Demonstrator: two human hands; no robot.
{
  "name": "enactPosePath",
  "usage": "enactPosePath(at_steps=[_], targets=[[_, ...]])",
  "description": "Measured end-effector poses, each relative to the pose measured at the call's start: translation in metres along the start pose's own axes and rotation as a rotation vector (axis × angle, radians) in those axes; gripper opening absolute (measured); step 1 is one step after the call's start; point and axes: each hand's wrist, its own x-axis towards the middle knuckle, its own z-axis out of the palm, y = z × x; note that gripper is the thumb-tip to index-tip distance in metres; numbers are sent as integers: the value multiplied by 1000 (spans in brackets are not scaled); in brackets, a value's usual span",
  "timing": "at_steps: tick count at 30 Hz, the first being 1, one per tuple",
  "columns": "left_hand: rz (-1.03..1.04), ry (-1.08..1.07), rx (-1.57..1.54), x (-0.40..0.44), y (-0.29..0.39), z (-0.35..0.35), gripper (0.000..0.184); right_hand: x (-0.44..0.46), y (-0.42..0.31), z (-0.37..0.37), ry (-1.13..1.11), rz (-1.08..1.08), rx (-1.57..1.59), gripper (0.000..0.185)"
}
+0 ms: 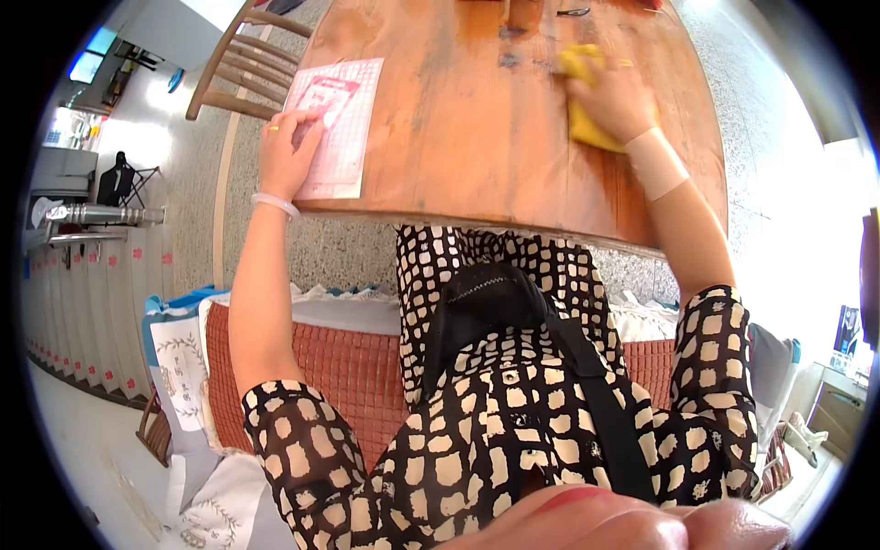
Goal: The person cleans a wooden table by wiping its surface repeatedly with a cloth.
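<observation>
On the left side of the wooden table (458, 119), my left hand (289, 156) rests over the edge of a white sheet of paper (344, 174) with a pink grid. Its fingers are bent and close to the thumb, gripping the sheet's left part. A small pink-and-white printed slip (332, 94) lies on the sheet by my fingertips. My right hand (619, 96) is closed over a yellow cloth (591, 128), pressed on the right part of the tabletop. Parts of the cloth stick out past the fingers and below the palm.
Dark marks (510, 60) show on the wood left of the cloth. A small dark object (574, 12) and a brown object (524, 14) are at the far side. A wooden chair (247, 69) stands at the table's left. Behind me is a seat with a red-brown mat (321, 353).
</observation>
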Motion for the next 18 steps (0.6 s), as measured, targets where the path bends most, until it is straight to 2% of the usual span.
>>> enactPosePath(at_steps=[2,4,6,9,15,18], targets=[[19,4,-13,1,1,0,20,-9,-43,8,84,-294,99,50],[19,4,-17,0,0,-1,21,-13,-96,5,163,-501,120,41],[30,15,12,0,3,-3,23,4,-134,9,161,-580,198,40],[-20,9,21,-3,14,-5,23,41,-165,3,-22,-516,271,39],[-31,-7,14,-3,13,-6,21,113,-194,27,80,-329,283,43],[-42,-3,-31,-4,10,-6,20,117,-190,24,68,-336,292,43]])
